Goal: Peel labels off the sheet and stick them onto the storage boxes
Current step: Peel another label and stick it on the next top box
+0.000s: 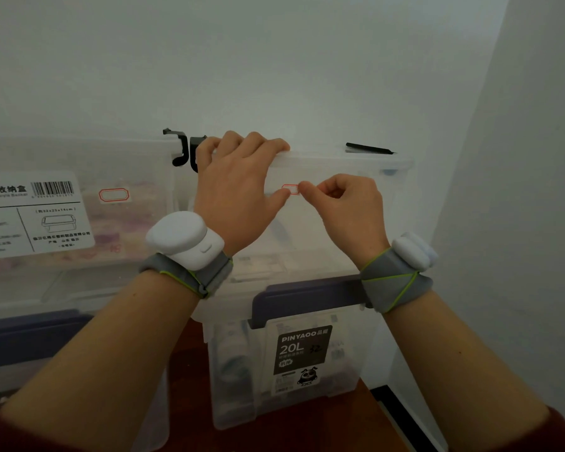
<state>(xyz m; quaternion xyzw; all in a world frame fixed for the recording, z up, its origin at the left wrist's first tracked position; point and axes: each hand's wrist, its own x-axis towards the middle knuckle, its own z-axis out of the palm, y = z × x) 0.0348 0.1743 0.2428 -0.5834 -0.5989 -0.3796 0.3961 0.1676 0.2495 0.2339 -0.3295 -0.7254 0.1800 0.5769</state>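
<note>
Nearest, the left hand curls over one of four boxes; the right hand pinches one of two labels.

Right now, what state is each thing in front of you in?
upper right box: lid on.
new label: against the box front, both ends held.
left hand: fingers hooked over upper right box's lid edge, thumb on new label's left end.
right hand: pinches new label's right end.
left box label: stuck flat.
20L box: lid on.
</note>
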